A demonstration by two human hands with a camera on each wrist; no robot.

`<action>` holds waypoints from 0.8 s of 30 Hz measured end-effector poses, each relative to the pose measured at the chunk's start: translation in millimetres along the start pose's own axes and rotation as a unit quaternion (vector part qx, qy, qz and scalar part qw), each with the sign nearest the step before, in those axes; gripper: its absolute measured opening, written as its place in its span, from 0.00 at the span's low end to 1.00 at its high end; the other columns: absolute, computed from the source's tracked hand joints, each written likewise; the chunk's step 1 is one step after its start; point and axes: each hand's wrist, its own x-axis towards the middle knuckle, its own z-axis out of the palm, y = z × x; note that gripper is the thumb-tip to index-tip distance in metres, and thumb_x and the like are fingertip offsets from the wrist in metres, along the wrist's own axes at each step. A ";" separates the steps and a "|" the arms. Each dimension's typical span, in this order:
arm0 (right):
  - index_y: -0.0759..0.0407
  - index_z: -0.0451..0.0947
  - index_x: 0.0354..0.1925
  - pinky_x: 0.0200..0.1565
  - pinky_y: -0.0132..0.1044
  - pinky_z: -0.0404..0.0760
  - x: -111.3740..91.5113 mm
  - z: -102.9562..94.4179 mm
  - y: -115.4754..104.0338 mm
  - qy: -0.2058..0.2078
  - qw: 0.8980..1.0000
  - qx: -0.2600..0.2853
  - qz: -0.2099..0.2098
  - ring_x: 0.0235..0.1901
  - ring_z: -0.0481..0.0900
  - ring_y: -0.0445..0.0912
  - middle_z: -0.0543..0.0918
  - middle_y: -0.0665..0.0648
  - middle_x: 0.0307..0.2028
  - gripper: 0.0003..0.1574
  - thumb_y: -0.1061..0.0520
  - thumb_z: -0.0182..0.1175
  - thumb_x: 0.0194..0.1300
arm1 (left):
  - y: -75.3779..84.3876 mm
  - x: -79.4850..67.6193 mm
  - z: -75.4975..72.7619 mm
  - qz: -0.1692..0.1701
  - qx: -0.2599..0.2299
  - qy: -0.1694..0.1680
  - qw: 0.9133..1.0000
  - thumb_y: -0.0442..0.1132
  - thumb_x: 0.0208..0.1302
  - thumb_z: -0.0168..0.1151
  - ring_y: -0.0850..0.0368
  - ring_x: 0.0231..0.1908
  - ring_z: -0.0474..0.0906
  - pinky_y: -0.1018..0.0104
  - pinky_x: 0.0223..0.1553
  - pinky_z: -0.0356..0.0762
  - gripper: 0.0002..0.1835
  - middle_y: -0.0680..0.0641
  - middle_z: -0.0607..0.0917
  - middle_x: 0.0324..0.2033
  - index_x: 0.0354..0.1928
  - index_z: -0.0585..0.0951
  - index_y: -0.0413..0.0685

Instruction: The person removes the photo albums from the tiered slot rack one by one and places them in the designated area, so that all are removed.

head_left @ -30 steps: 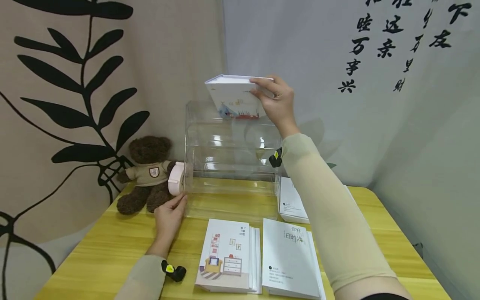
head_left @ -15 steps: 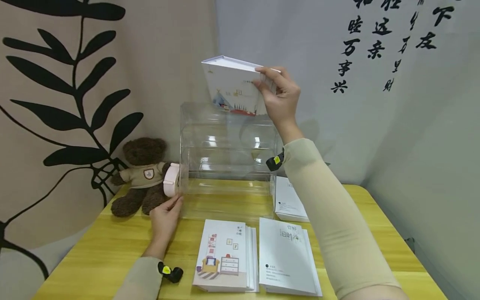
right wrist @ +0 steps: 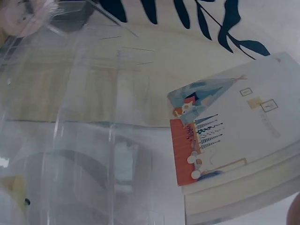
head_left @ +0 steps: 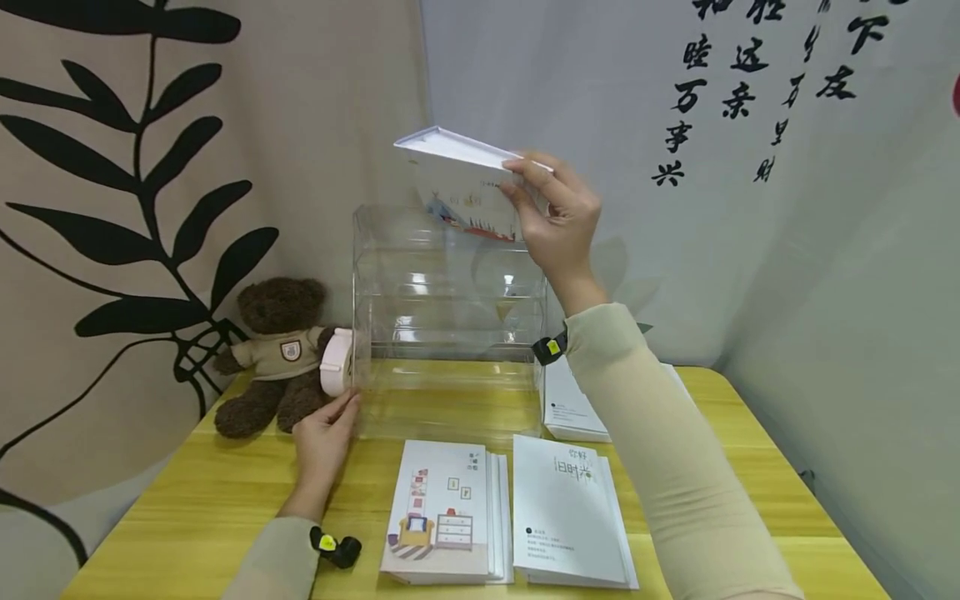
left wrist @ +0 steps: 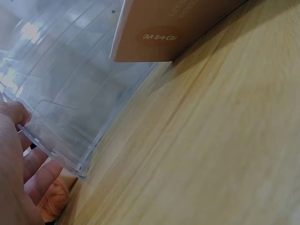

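Observation:
My right hand (head_left: 561, 218) pinches a white book (head_left: 468, 187) by its upper right corner, thumb in front and fingers behind. Its cover carries a small blue and red picture, plain in the right wrist view. The book hangs tilted over the top of a clear plastic tiered rack (head_left: 450, 283), its lower edge overlapping the top tier in the head view. Down at the rack's lower left front corner, my left hand (head_left: 324, 446) grips the rack's edge. In the left wrist view the thumb lies on one side of the clear wall, and the fingers show past it.
Two stacks of white books, the left stack (head_left: 438, 512) and the right stack (head_left: 570, 517), lie before the rack. More white books (head_left: 573, 404) stand right of it, partly behind my forearm. A brown teddy bear (head_left: 281, 358) and a pink round object (head_left: 337, 362) are at its left.
The book rose, then sank slightly, and its left end has turned so it stands more at an angle. My left hand keeps its grip on the rack. The head view has shifted a little.

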 end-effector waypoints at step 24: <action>0.66 0.88 0.41 0.18 0.24 0.65 -113.1 -62.8 -59.0 0.037 0.985 -0.046 0.163 0.23 0.78 0.40 0.88 0.60 0.42 0.15 0.71 0.75 0.52 | -2.7 1.3 -0.7 -0.025 0.033 0.002 0.999 0.53 0.63 0.72 0.71 0.41 0.84 0.89 0.40 0.70 0.13 0.57 0.90 0.39 0.47 0.91 0.62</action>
